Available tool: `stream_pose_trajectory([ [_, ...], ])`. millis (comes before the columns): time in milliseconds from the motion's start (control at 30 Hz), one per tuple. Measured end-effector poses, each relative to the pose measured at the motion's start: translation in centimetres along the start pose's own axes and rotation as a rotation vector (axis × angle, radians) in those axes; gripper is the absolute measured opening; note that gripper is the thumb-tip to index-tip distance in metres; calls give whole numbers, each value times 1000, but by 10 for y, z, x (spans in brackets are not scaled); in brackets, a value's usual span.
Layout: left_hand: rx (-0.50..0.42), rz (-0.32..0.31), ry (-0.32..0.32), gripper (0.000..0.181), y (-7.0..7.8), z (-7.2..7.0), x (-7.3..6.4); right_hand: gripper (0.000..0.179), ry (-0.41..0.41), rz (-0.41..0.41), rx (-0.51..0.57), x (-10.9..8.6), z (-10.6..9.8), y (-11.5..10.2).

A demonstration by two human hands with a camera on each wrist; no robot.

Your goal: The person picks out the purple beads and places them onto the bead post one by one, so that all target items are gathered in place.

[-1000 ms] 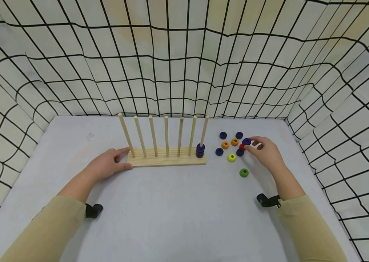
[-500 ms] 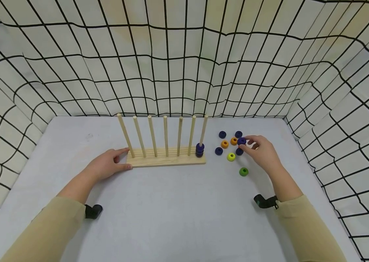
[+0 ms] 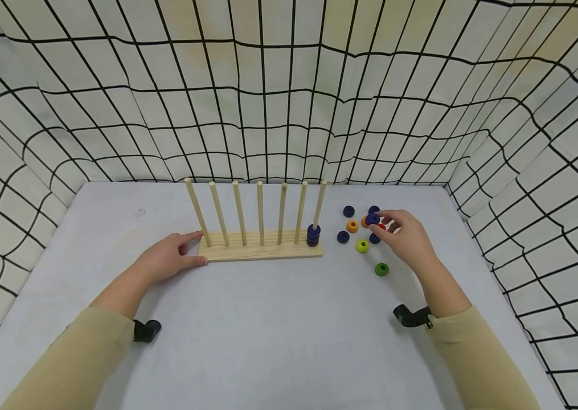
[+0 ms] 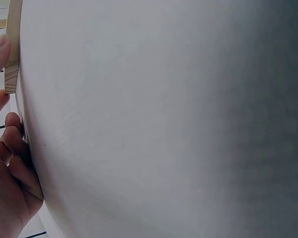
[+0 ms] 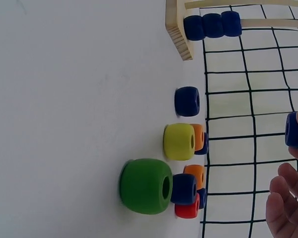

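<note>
My left hand (image 3: 165, 259) holds the left end of a wooden peg board (image 3: 263, 254), thumb at the front corner and index finger at the back. The board carries several upright pegs; the rightmost has three dark blue beads (image 5: 212, 25) stacked on it. Between thumb and fingertips, my right hand (image 3: 409, 239) pinches another blue bead (image 5: 294, 130), raised over the loose beads to the board's right. Below it lie a red bead (image 5: 187, 207), orange beads (image 3: 352, 226) and blue beads (image 3: 343, 237), partly overlapped by the hand in the head view.
Nearer the front lie a yellow bead (image 3: 362, 246) and a green bead (image 3: 381, 269). A white surface (image 3: 268, 330) bears everything. Black netting (image 3: 289, 114) over pale walls rises behind and at both sides.
My right hand has moved a little left with the blue bead, now over an orange bead, and the red bead shows beneath the fingers. My left hand stays at the board's end.
</note>
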State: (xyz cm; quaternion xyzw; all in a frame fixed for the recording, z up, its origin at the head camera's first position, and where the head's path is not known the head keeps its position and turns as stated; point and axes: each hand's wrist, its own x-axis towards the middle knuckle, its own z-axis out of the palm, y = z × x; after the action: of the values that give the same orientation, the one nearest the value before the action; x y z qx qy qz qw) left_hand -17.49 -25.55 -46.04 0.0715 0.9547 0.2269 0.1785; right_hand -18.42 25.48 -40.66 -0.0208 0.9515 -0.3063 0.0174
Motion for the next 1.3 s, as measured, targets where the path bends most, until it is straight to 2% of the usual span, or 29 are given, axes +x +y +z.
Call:
stream_pose_trajectory([
  [333,5,-6,3,89,-3,-1,0,46,-2,-16,18,-1,1,-13],
  [500,5,-7,2,89,-4,-1,-1,51,7,-46,23,1,-1,-19],
  [900,-7,-12,5,88,-7,2,-3,54,12,-60,42,3,-3,-29],
  [1300,-6,-15,1,88,-4,1,2,50,37,-79,65,2,-4,-37],
])
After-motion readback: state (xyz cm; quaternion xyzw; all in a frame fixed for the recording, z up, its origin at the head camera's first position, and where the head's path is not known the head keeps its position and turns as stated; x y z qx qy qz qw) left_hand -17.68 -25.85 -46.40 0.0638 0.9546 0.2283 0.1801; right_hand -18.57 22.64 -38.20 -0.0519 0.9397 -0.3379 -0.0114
